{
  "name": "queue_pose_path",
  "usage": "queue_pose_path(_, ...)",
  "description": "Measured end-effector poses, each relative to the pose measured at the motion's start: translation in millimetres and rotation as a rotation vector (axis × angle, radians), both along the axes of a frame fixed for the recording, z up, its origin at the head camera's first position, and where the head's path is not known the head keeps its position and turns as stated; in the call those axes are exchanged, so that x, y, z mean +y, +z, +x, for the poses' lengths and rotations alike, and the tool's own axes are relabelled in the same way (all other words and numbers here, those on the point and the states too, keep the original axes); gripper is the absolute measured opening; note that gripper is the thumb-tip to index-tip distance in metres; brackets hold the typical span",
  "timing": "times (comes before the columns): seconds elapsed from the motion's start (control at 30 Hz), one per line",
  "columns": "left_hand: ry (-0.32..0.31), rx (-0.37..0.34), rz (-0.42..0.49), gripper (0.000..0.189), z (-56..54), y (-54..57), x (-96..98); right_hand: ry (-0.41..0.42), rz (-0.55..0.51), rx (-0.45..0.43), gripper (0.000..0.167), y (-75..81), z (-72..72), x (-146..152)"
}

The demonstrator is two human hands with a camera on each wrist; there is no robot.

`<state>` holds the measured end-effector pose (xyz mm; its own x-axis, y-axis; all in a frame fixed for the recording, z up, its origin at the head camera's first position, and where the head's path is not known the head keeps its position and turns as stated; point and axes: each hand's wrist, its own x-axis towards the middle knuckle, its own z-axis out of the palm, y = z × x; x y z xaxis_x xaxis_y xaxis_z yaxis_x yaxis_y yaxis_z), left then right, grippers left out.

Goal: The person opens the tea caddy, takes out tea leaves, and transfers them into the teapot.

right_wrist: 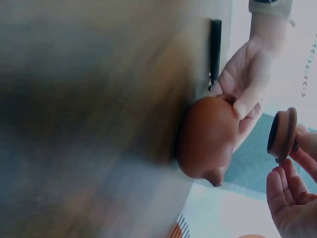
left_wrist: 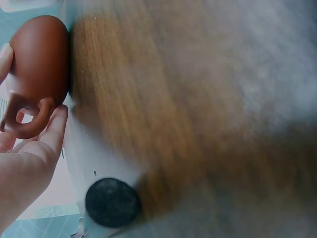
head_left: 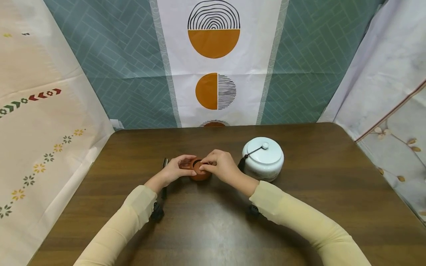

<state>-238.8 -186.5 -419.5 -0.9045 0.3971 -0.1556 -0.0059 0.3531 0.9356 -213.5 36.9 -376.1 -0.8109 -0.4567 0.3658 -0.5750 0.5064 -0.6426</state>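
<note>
A reddish-brown clay teapot (head_left: pixel 199 178) sits on the wooden table, its short spout showing in the right wrist view and its looped handle (left_wrist: pixel 47 116) in the left wrist view. My left hand (head_left: pixel 173 170) holds the pot from the handle side, thumb at the near side and fingers at the far side. Between thumb and fingers my right hand (head_left: pixel 222 166) pinches the teapot's lid (right_wrist: pixel 283 133) by its knob. The lid is raised off the pot and tilted, and a dark crescent of the pot's opening shows behind it in the head view.
Right of the teapot stands a white lidded jar (head_left: pixel 263 164) with a dark cord and tassel (head_left: pixel 242 164). A tool with a black handle (right_wrist: pixel 215 49) and a metallic end (head_left: pixel 165 162) lies left of the pot, partly behind my left wrist. Patterned cloths hang beyond the table (head_left: pixel 316 159).
</note>
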Motion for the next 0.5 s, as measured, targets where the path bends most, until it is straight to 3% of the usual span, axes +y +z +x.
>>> queue_pose_path(0.5, 0.001, 0.022, -0.014, 0.061, -1.3, -2.3, 0.5, 0.143, 0.044, -0.069, 0.014, -18.7, 32.0, 27)
